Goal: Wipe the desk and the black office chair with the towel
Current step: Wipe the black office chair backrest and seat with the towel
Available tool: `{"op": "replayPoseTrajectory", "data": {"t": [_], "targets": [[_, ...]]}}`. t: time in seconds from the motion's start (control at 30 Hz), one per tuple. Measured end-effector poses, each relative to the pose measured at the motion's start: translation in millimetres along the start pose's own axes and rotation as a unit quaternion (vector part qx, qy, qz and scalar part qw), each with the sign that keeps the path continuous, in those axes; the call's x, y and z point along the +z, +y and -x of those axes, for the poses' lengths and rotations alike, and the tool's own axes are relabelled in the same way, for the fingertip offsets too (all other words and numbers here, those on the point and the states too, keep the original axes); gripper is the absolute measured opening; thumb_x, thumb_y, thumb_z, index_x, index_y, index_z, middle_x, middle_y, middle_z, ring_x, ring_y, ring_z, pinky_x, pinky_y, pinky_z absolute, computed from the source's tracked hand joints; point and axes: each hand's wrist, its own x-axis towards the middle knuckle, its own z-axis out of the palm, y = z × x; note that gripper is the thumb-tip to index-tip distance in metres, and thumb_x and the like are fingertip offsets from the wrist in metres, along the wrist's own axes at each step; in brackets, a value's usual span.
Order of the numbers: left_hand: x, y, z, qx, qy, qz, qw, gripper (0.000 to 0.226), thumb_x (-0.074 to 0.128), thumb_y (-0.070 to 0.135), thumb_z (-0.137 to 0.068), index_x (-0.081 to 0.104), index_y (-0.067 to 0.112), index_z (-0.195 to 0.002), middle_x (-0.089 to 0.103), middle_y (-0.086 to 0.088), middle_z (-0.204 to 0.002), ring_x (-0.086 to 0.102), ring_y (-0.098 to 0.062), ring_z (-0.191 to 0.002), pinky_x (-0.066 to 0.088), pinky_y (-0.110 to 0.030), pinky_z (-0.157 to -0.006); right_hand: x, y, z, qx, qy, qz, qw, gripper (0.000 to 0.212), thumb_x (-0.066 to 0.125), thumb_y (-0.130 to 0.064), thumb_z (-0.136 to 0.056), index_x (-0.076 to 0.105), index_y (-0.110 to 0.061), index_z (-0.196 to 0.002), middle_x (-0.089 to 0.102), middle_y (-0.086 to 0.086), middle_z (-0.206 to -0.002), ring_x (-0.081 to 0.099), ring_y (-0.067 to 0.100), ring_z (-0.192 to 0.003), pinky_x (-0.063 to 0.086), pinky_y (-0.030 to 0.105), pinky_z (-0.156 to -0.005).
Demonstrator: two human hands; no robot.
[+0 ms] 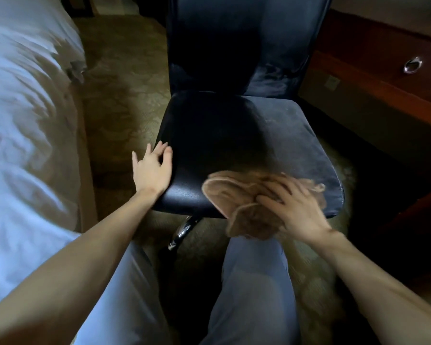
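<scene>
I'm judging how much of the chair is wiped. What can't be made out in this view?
1. Front of the seat: covered by the towel and the right hand, head view.
2. Right hand's grip: motion blur; pressing or clutching, cannot tell.
3. Backrest: top cut off by the upper edge.
4. Chair base: hidden by seat and the person's legs; one chrome leg shows.
5. Desk top: beyond the right edge; only the desk front shows.
</scene>
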Motion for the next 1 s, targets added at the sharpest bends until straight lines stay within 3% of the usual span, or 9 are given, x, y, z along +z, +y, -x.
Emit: {"op": "replayPoseTrajectory", "data": {"t": [0.13,0.3,0.4,0.53,0.6,0.7,0.87,0.93,1.0], "targets": [[6.0,12.6,11.3,-0.046,0.036,0.034,0.998,0.047,0.03,0.044,-0.109,0.062,0.031,-0.141,0.044,0.017,-0.154,0.026,-0.013,-0.154,0.003,-0.038,-0.129,-8.5,-15.3,-31.2,0.014,0.031,-0.04,0.999,0.083,0.088,-0.023,-0.05,0.06,-0.021,-0.128,0.062,0.018,-0.135,0.055,0.046,-0.126,0.041,0.06,-0.107],[-22.1,11.9,4.0,-0.17,0.013,0.358,0.918,0.05,0.041,0.054,-0.098,0.081,0.025,-0.101,0.075,-0.002,-0.12,0.07,-0.015,-0.108,0.049,-0.032,-0.103,-16.4,-119.8,-117.6,-0.002,0.015,-0.035,0.999,0.073,0.082,-0.032,-0.063,0.064,-0.024,-0.133,0.05,0.015,-0.15,0.035,0.037,-0.147,0.011,0.069,-0.121],[-34.2,23.9,-4.1,-0.13,0.058,0.345,0.928,0.033,0.045,0.021,-0.104,0.077,0.017,-0.11,0.073,0.002,-0.118,0.067,-0.002,-0.102,0.048,-0.01,-0.081,-15.1,-159.1,-132.3,0.09,0.001,-0.056,0.994,0.072,0.079,-0.035,-0.073,0.056,-0.023,-0.141,0.045,0.013,-0.15,0.031,0.034,-0.148,0.011,0.066,-0.122],[-34.0,34.7,-9.0,-0.102,-0.023,0.374,0.921,0.029,0.05,0.024,-0.102,0.076,0.022,-0.115,0.077,0.01,-0.111,0.069,0.001,-0.105,0.052,-0.021,-0.086,-6.6,-143.2,-118.2,0.163,0.03,-0.134,0.977,0.055,0.049,-0.019,-0.082,0.056,-0.021,-0.137,0.053,0.013,-0.137,0.053,0.036,-0.121,0.046,0.054,-0.101],[-22.1,36.3,-5.0,-0.119,-0.073,0.375,0.916,0.034,0.047,0.032,-0.104,0.073,0.019,-0.122,0.076,0.004,-0.117,0.067,-0.008,-0.117,0.048,-0.025,-0.093,-6.6,-112.8,-101.9,0.193,0.011,-0.124,0.973,0.054,0.062,-0.013,-0.08,0.058,-0.022,-0.133,0.053,0.013,-0.135,0.053,0.037,-0.116,0.051,0.05,-0.088],[-6.0,35.9,1.9,-0.095,-0.046,0.313,0.944,0.031,0.047,0.029,-0.105,0.076,0.02,-0.112,0.075,0.003,-0.116,0.066,-0.008,-0.117,0.048,-0.026,-0.104,-8.2,-59.7,-73.2,0.255,-0.018,-0.09,0.963,0.061,0.074,-0.012,-0.074,0.061,-0.023,-0.132,0.053,0.015,-0.138,0.052,0.04,-0.12,0.05,0.053,-0.091],[14.7,49.5,11.1,-0.005,0.013,0.148,0.989,0.029,0.051,0.029,-0.102,0.076,0.028,-0.116,0.073,0.01,-0.118,0.062,-0.008,-0.116,0.045,-0.029,-0.107,-36.4,-55.5,-71.1,0.283,0.079,-0.155,0.943,0.077,0.079,-0.01,-0.07,0.049,-0.017,-0.14,0.047,0.01,-0.146,0.054,0.033,-0.123,0.053,0.048,-0.092],[24.0,53.8,14.0,0.025,-0.007,0.16,0.987,0.026,0.054,0.025,-0.102,0.076,0.028,-0.115,0.074,0.011,-0.114,0.065,-0.01,-0.112,0.048,-0.031,-0.103,-51.3,-69.9,-94.8,0.287,0.07,-0.265,0.918,0.065,0.081,-0.014,-0.076,0.045,-0.018,-0.13,0.045,0.001,-0.139,0.058,0.026,-0.115,0.051,0.04,-0.086],[27.4,48.1,12.3,0.018,-0.045,0.225,0.973,0.021,0.058,0.026,-0.099,0.077,0.031,-0.108,0.077,0.005,-0.107,0.071,-0.018,-0.106,0.055,-0.045,-0.1,-57.2,-64.2,-118.0,0.328,-0.008,-0.413,0.85,0.049,0.083,-0.02,-0.077,0.048,-0.021,-0.112,0.053,-0.004,-0.114,0.059,0.018,-0.095,0.045,0.03,-0.071]]}}
